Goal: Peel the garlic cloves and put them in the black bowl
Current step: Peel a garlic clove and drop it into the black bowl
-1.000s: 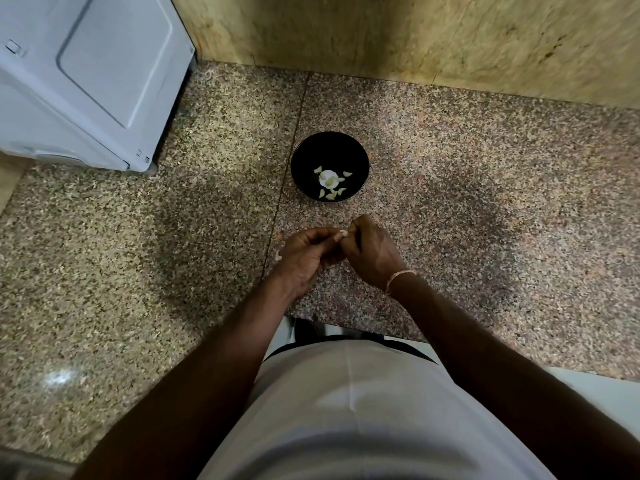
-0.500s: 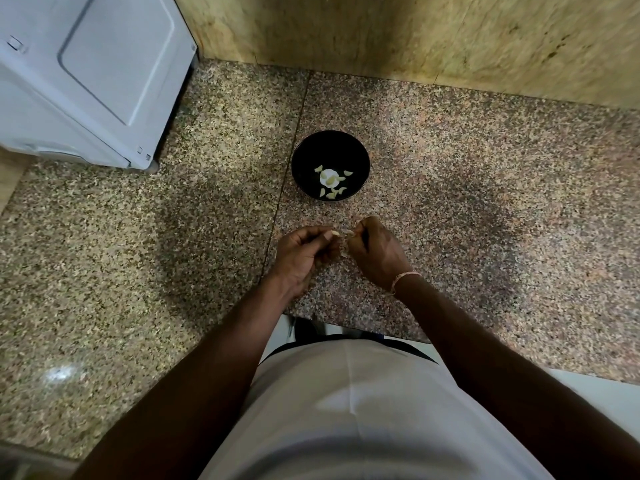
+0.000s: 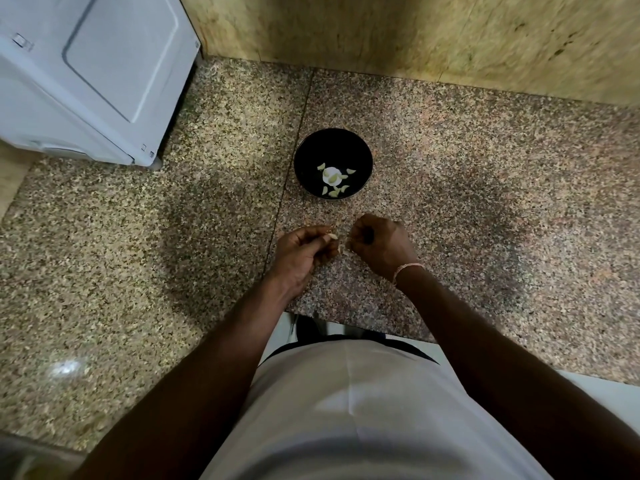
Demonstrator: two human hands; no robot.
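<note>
1. Head view: 1 wide-angle camera worn on the person's head, looking forward and steeply down over the torso (image 3: 363,410) onto a speckled stone counter (image 3: 138,271).
2. Facing: toward the wall (image 3: 415,36) at the top of the frame; the near counter edge runs just above the torso.
3. Nearness: both forearms run up from the bottom corners; the left hand (image 3: 303,252) and right hand (image 3: 381,245) sit near frame centre, with the black bowl (image 3: 306,157) just beyond them.
4. Edges: wide-angle bending curves the wall line; a white appliance (image 3: 86,71) fills the upper-left corner.
5. Shared field: only 1 view, so no overlap.
</note>
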